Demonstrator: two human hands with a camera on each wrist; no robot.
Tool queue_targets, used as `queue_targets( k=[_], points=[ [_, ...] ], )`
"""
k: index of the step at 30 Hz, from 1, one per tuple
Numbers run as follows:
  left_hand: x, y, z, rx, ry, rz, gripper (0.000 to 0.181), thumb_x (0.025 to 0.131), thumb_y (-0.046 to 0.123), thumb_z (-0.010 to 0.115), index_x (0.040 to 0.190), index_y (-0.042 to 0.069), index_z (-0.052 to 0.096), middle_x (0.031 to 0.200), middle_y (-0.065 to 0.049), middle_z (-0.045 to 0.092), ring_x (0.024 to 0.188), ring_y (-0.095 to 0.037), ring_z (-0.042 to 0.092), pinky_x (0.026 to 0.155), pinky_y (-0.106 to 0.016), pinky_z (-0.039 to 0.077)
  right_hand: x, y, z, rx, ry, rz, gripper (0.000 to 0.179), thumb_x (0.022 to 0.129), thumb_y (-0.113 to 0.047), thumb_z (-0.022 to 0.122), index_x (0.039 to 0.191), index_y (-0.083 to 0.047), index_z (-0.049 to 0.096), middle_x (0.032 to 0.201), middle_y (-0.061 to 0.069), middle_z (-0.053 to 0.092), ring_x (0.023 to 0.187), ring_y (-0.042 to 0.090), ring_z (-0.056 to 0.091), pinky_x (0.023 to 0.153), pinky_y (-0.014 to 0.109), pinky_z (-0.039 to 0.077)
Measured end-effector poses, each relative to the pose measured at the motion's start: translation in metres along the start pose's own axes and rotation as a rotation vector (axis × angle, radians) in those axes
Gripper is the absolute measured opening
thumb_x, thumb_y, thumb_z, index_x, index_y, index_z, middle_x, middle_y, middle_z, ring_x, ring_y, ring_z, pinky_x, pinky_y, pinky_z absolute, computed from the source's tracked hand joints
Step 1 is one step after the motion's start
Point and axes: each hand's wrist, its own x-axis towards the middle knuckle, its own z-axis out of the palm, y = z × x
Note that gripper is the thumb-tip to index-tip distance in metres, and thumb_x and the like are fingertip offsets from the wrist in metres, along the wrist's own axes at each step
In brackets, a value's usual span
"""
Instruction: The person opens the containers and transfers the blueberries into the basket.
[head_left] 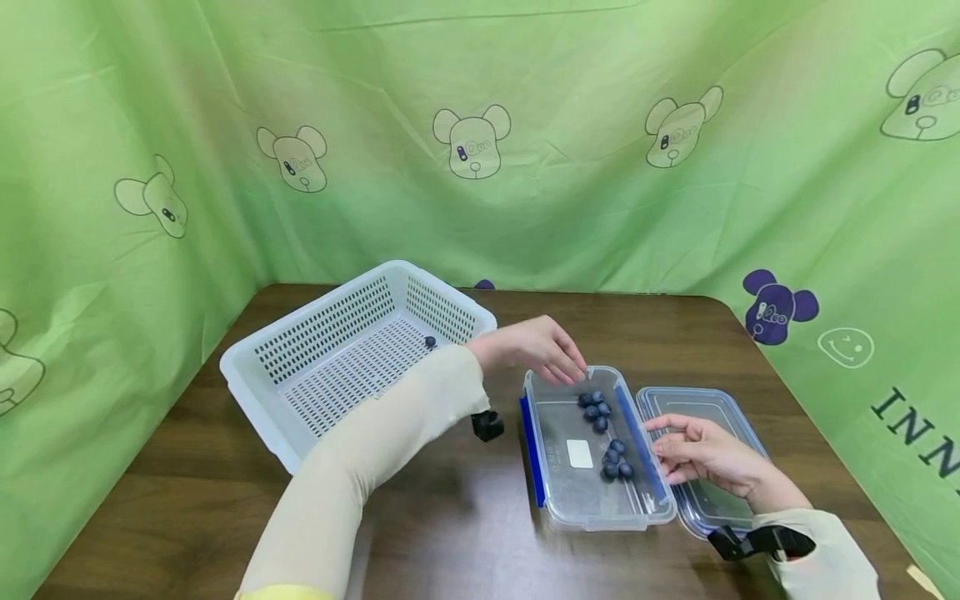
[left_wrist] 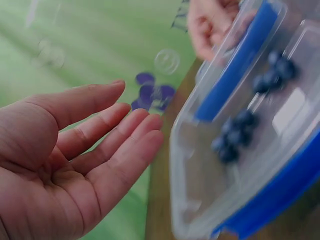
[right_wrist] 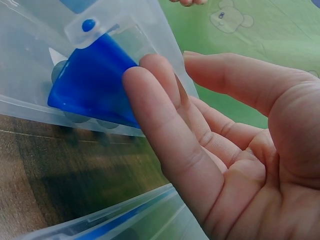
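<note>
A clear plastic food container [head_left: 558,500] with blue side clips stands on the table, its top uncovered. Inside lie several blueberries [head_left: 617,461], in two loose clusters. Over the container's far rim hovers my left hand [head_left: 543,348]; its palm and relaxed fingers show empty in the left wrist view. My right hand [head_left: 708,458] is at the container's right side, fingers extended beside the blue clip [right_wrist: 95,82]. The fingertips overlap that clip in the right wrist view; whether they press on it I cannot tell. Beneath this hand lies a clear lid [head_left: 693,400].
A white perforated basket [head_left: 322,321] stands at the left, with one blueberry [head_left: 430,342] on its floor. My left forearm passes over its near right corner. A green printed curtain [head_left: 585,225] hangs behind the brown table [head_left: 427,533].
</note>
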Motion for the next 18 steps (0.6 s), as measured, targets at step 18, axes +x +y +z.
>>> queue_targets(
  k=[18],
  points=[
    [0.037, -0.032, 0.075, 0.137, -0.085, -0.126, 0.005, 0.085, -0.009, 0.072, 0.086, -0.005, 0.071, 0.082, -0.017, 0.073, 0.077, -0.025, 0.073, 0.058, -0.026, 0.060, 0.001, 0.003, -0.001, 0.014, -0.015, -0.007, 0.044, 0.103, 0.010, 0.037, 0.129, -0.016, 0.060, 0.100, 0.005, 0.073, 0.089, 0.015, 0.070, 0.079, 0.029, 0.061]
  ],
)
